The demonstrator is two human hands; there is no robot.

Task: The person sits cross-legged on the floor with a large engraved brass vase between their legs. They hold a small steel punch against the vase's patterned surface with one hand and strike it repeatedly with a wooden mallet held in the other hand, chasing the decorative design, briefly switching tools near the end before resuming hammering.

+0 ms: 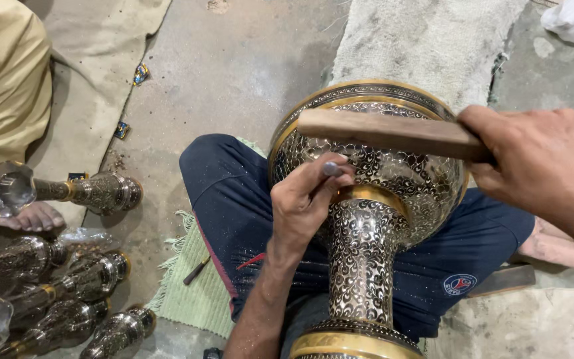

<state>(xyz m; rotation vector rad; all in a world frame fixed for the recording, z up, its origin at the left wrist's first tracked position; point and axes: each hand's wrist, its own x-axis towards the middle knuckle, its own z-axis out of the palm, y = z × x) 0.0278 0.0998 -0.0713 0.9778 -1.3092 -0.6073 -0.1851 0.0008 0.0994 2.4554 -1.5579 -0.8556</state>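
Large engraved brass vase (pixel 367 199), lying tilted across the lap on dark blue trousers (pixel 234 206), wide bowl away from the body, neck and foot toward it; likely propped so to steady the curved wall and turn the band under the bowl upward. Thin metal chisel (pixel 331 169) pinched in the closed left hand (pixel 303 199), tip set where bowl meets neck, heel of hand resting on the vase for bracing. Wooden block (pixel 393 133) clenched at one end by the right hand (pixel 546 166), held level just above bowl and chisel head, apart from both. Beneath, a green mat (pixel 194 292) with a small tool (pixel 196 271) on it. Far left, smaller vases (pixel 68 306) lying in a cluster, beside a bare foot (pixel 34 216) and tan cloth (pixel 4 80).
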